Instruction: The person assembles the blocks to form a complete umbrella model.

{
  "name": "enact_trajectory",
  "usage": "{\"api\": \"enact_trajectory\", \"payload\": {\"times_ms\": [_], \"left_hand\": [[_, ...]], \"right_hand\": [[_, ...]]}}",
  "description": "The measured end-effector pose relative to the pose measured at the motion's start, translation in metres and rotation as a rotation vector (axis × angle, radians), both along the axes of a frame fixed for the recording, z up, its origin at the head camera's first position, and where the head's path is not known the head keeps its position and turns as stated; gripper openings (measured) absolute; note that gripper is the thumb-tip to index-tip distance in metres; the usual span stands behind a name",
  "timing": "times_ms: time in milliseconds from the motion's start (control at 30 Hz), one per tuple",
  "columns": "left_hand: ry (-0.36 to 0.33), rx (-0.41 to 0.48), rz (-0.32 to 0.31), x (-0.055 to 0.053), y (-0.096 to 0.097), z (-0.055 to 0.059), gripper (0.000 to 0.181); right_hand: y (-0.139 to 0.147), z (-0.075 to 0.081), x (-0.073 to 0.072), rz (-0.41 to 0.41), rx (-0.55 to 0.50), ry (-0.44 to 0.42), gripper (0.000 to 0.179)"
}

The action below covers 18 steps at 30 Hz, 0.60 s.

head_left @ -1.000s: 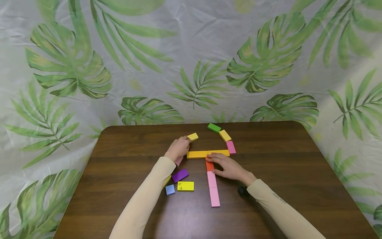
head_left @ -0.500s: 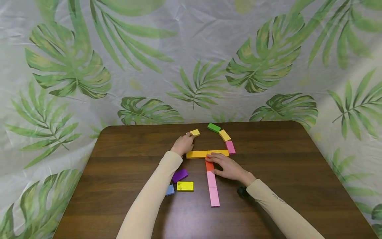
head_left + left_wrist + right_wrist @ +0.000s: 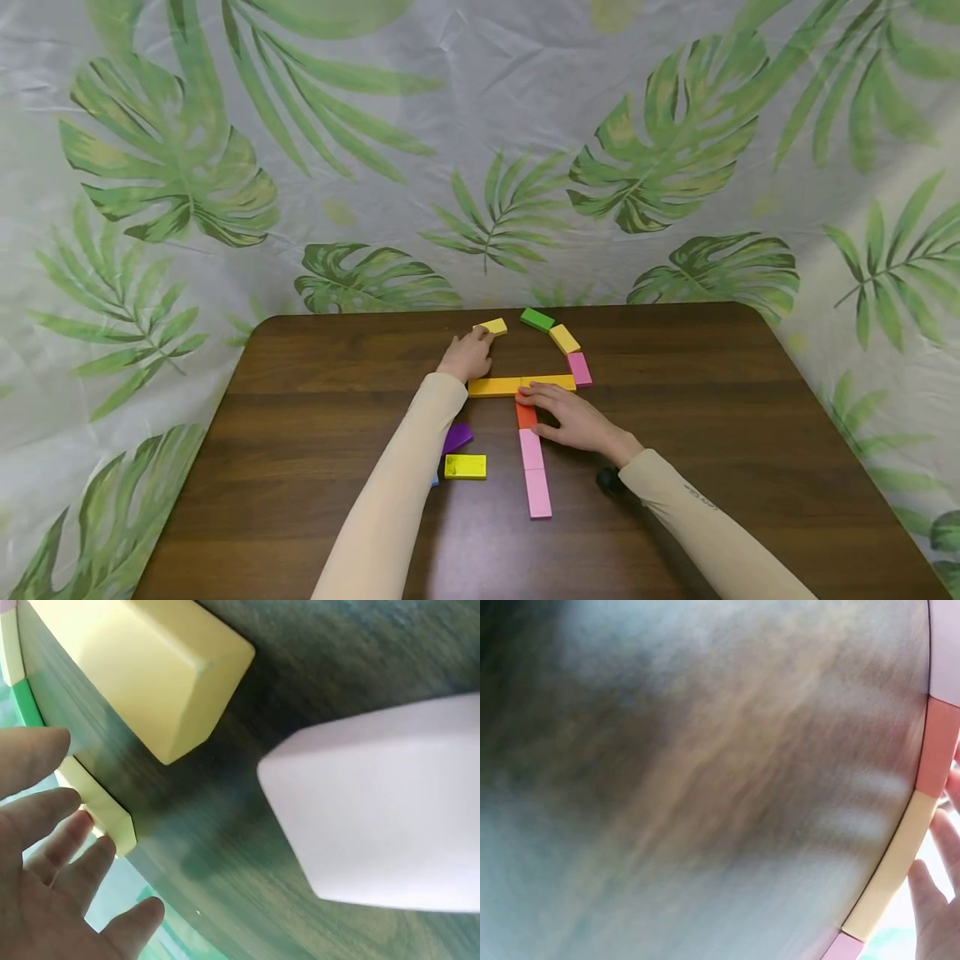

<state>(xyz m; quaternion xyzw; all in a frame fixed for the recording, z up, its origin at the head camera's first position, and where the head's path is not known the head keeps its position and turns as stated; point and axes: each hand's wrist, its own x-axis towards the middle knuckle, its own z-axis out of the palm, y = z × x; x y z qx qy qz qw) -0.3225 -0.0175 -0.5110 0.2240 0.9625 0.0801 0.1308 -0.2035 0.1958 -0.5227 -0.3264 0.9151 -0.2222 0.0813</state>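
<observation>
Near the far edge of the counter [image 3: 315, 442], the left hand [image 3: 466, 357] is loosely touching the pale yellow block [image 3: 496, 326] just shy of the green block [image 3: 537, 320], right hand [image 3: 576, 418] resting relaxed on an orange block [image 3: 553, 380] further in, so probably lining-up stage, needs a gentle nudge.

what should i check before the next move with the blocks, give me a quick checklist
1. Left hand touching the pale yellow block: ok, fingertips are on it.
2. Pale yellow block meeting the green block: not ok, a gap shows between them.
3. Left orange block and right orange block in line: ok, their ends meet.
4. Right hand away from that gap: ok, it is over the right orange block and the red block.
5. Blue block clear of the left sleeve: cannot tell, the sleeve hides most of it.
</observation>
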Motion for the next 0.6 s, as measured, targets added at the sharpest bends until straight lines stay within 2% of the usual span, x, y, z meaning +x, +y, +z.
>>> {"api": "enact_trajectory", "payload": {"times_ms": [67, 167, 200, 333, 500, 600], "left_hand": [[-0.014, 0.001, -0.004, -0.003, 0.000, -0.001, 0.051], [-0.025, 0.000, -0.007, -0.002, 0.000, 0.003, 0.052], [-0.052, -0.009, 0.007, 0.003, 0.002, 0.013, 0.052], [-0.034, -0.024, -0.003, 0.011, 0.002, 0.021, 0.053], [-0.014, -0.023, 0.001, 0.015, 0.004, 0.021, 0.053], [0.025, -0.015, 0.000, 0.015, 0.007, 0.018, 0.051]], "right_hand": [[0.000, 0.000, 0.000, -0.001, -0.005, -0.003, 0.053], [0.000, 0.000, 0.000, -0.001, -0.009, -0.005, 0.053], [0.000, 0.000, 0.000, 0.000, -0.011, -0.007, 0.053], [0.000, 0.000, -0.001, 0.002, -0.006, -0.009, 0.053], [0.001, 0.000, -0.001, 0.001, -0.011, -0.003, 0.053], [0.000, -0.001, 0.000, 0.013, -0.022, 0.023, 0.053]]}}
